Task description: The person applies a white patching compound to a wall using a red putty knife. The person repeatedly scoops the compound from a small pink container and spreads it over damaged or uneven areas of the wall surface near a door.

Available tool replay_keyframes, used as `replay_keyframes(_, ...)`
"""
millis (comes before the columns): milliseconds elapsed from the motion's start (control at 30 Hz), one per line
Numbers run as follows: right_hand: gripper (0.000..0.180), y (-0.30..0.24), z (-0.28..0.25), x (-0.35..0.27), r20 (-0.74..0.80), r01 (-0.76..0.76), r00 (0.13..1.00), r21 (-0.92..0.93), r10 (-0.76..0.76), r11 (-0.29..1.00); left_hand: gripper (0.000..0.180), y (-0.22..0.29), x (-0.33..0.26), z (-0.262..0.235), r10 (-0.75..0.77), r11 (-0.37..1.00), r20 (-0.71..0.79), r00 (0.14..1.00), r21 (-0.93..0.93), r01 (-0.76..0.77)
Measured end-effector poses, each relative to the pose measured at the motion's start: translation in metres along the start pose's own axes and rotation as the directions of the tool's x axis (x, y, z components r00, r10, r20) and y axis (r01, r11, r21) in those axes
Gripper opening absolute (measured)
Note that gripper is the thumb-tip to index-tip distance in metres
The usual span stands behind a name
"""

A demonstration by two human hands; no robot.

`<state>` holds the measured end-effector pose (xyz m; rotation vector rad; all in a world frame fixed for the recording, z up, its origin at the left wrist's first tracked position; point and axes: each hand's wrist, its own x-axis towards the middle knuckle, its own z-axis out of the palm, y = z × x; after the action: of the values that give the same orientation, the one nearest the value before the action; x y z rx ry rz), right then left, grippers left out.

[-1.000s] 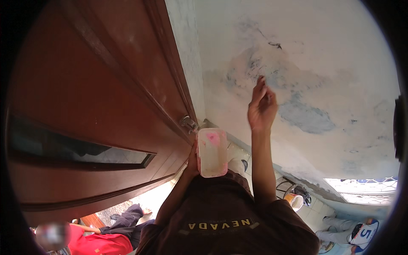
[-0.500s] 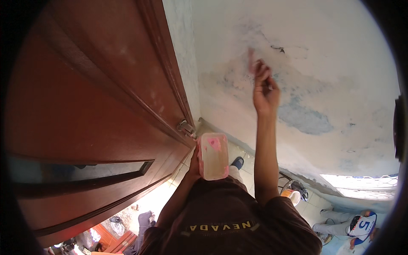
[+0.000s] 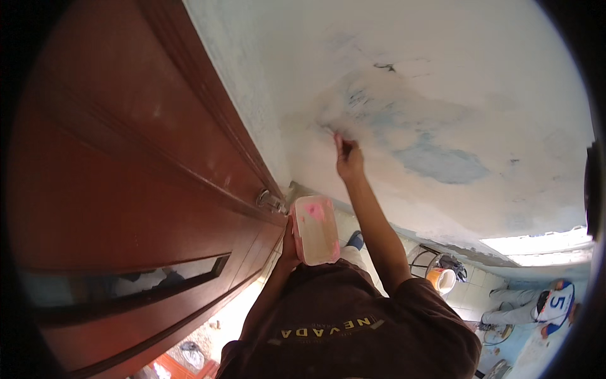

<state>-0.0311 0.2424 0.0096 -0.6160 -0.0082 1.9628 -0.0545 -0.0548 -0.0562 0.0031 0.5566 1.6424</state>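
Currently left hand (image 3: 289,247) is grasping the left side of a pale rectangular container (image 3: 322,239), pink smears (image 3: 314,210) inside, held in front of the dark shirt (image 3: 353,316) and just beside the door handle (image 3: 273,202) of the reddish-brown door (image 3: 126,158). Right hand (image 3: 349,158) is raised at the stained whitish wall (image 3: 517,114), fingers bent, left of the bluish bare patch (image 3: 442,163); cannot tell whether it grips something thin or touches the surface. Lower right: orange-and-white bucket (image 3: 441,280), plus another person (image 3: 555,304) in white-and-blue top, well apart.
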Motion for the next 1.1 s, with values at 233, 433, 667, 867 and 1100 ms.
replay_keyframes(233,0.030,-0.139,0.230,-0.197,0.432,0.090,0.888,0.171,-0.156,0.981,0.074,0.002,0.000,0.045,-0.091,0.996,0.098,0.991,0.028,0.089)
replay_keyframes(433,0.016,-0.107,0.164,-0.213,0.357,0.198,0.915,0.000,-0.185,0.980,0.077,-0.005,0.007,0.026,-0.083,0.993,0.100,0.992,0.088,0.074)
replay_keyframes(667,0.034,-0.119,0.095,-0.087,0.242,-0.140,0.962,0.036,0.127,0.990,0.082,-0.002,0.003,0.004,-0.117,0.993,0.104,0.988,-0.005,0.118)
replay_keyframes(867,0.041,-0.215,0.276,-0.222,0.648,-0.051,0.761,0.045,0.009,0.998,0.081,0.000,-0.004,0.020,-0.174,0.984,0.150,0.973,-0.009,0.177)
replay_keyframes(1100,0.034,-0.152,0.245,-0.257,0.648,0.171,0.747,0.021,-0.144,0.985,0.075,0.004,-0.014,0.031,-0.107,0.994,0.159,0.981,-0.020,0.112)
